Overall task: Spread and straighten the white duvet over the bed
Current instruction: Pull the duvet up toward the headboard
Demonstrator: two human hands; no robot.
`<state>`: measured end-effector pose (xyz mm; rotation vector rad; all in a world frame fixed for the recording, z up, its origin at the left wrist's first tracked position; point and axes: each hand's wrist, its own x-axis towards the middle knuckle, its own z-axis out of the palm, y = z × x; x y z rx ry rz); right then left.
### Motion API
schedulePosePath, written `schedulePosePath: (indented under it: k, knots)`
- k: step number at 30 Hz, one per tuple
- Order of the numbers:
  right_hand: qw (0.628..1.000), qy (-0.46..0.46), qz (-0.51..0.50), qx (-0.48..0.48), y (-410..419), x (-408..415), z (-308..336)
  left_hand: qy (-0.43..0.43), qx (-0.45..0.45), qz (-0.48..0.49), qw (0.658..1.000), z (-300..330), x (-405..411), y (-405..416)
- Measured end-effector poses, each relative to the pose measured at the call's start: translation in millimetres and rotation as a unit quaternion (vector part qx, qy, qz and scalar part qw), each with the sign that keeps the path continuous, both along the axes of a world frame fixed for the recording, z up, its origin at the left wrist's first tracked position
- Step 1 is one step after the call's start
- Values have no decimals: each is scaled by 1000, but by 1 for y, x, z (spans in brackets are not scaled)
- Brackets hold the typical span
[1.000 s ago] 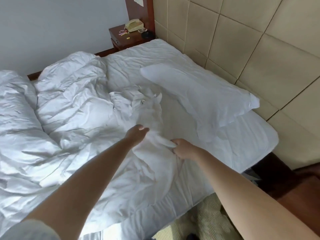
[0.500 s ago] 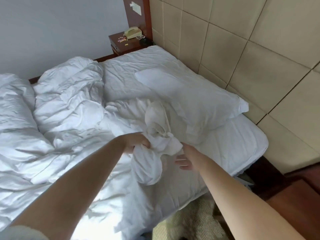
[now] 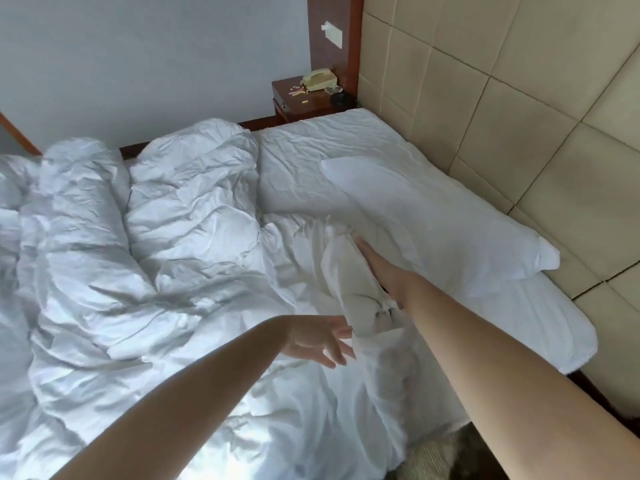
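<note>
The white duvet (image 3: 180, 258) lies crumpled in thick folds over the left and middle of the bed (image 3: 540, 327). One bunched fold (image 3: 349, 282) of it stands up near the middle. My right hand (image 3: 377, 271) lies along the right side of this fold with straight fingers pointing toward the pillow; its thumb is hidden behind the cloth. Just below and left of the fold, my left hand (image 3: 320, 341) hovers with fingers spread and holds nothing.
A white pillow (image 3: 436, 223) lies along the padded beige headboard (image 3: 519, 116) on the right. At the far corner stands a wooden nightstand (image 3: 301, 103) with a telephone (image 3: 318, 79). Carpet (image 3: 436, 459) shows below the bed's near edge.
My left hand let go of the bunched fold and opened. My right hand slid forward along the fold toward the pillow. The camera view tilted up and shifted right.
</note>
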<state>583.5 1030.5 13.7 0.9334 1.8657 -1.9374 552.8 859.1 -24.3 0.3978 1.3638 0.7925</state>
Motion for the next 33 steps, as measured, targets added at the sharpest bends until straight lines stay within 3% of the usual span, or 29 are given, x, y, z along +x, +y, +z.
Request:
schedulePosePath:
  k: [4, 8, 10, 15, 17, 20, 23, 26, 28, 30, 32, 33]
  knots:
    - [990, -68, 119, 17, -13, -14, -14, 14, -54, 115, 992, -30, -21, -5]
    - [968, -66, 161, 183, -19, -15, -40, 1, -102, 129, 986, -46, -29, -7]
    - [955, -112, 178, 210, -6, -11, -50, 31, -137, 151, 978, -51, -34, -7]
    - [924, -230, 214, 220, 27, 10, -63, 107, -218, 389, 889, -87, -55, -9]
    - [926, -237, 199, 216, 33, 19, -69, 100, -248, 405, 874, -96, -52, -4]
    - [947, -224, 157, 171, 36, 32, -78, 3, -247, 411, 877, -106, -45, 6]
    - [957, -226, 125, 135, 37, 41, -88, 54, -283, 357, 889, -105, -43, 18]
    - [935, -220, 135, 242, 40, 49, -104, 207, -236, 345, 885, -90, -47, 37]
    - [918, -169, 102, 343, 43, 54, -109, 251, -150, 371, 882, -69, -49, 51]
    - [912, -115, 82, 386, 43, 57, -107, 154, -57, 405, 899, -48, -53, 67]
    - [934, -59, 104, 335, 42, 56, -103, 41, 18, 401, 915, -27, -56, 81]
    - [951, -46, 121, 281, 39, 56, -100, 27, 42, 380, 924, -19, -55, 87]
